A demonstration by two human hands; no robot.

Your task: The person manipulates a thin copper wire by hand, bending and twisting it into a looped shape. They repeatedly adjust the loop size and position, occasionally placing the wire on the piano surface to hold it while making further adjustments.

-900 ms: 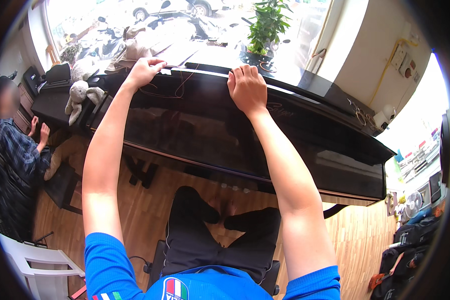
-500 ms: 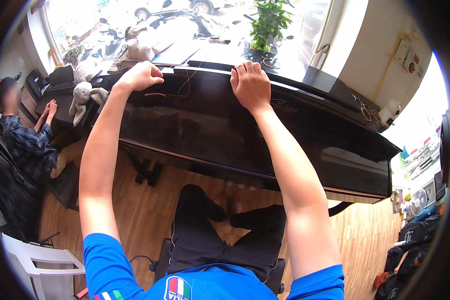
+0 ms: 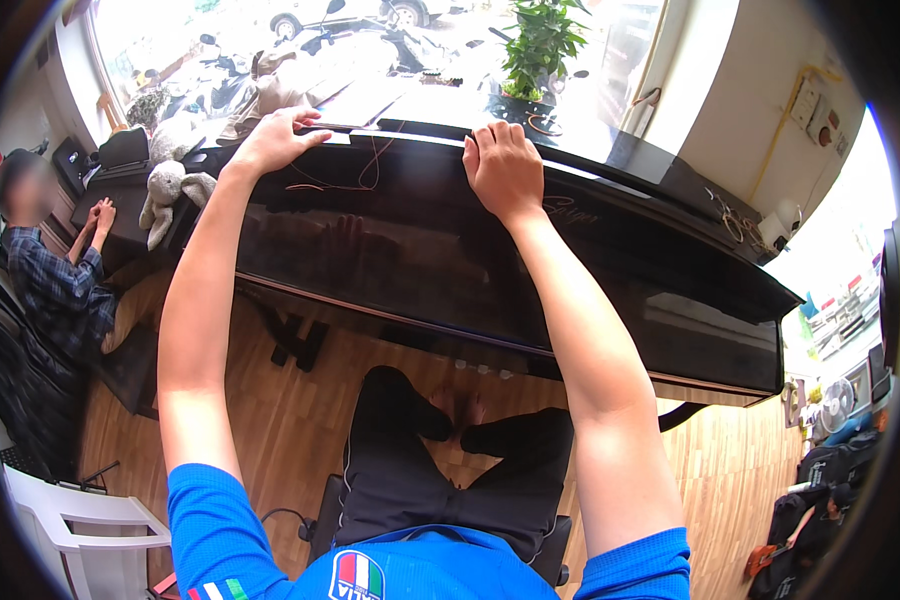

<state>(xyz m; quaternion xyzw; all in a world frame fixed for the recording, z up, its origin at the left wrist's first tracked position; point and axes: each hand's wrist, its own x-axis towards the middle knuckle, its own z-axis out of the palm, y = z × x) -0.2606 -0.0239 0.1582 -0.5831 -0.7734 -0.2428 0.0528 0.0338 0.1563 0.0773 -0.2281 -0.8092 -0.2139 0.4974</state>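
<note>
My left hand [image 3: 275, 145] is at the far top edge of a glossy black piano [image 3: 390, 250], its fingers apart beside some papers [image 3: 355, 105]. A little to its right, thin cords [image 3: 370, 175] dangle over the dark front. My right hand [image 3: 503, 170] has its fingers curled over the lid's rim, right of the cords, the fingertips partly hidden. A grey plush rabbit [image 3: 168, 195] lies left of my left hand. Behind the piano's upper edge stands a leafy potted plant [image 3: 530, 60].
Another person [image 3: 50, 270] sits at the left, hands raised by a dark surface. A white chair [image 3: 80, 515] is at lower left. Cables [image 3: 735, 215] lie on the piano's right end. A fan [image 3: 832, 405] and dark bags [image 3: 800, 530] are at the right, a window behind.
My left hand has loosened from a pinched or curled shape to spread fingers. My right hand keeps its curled hold, appearing slightly further right. The other person's hands have drawn together.
</note>
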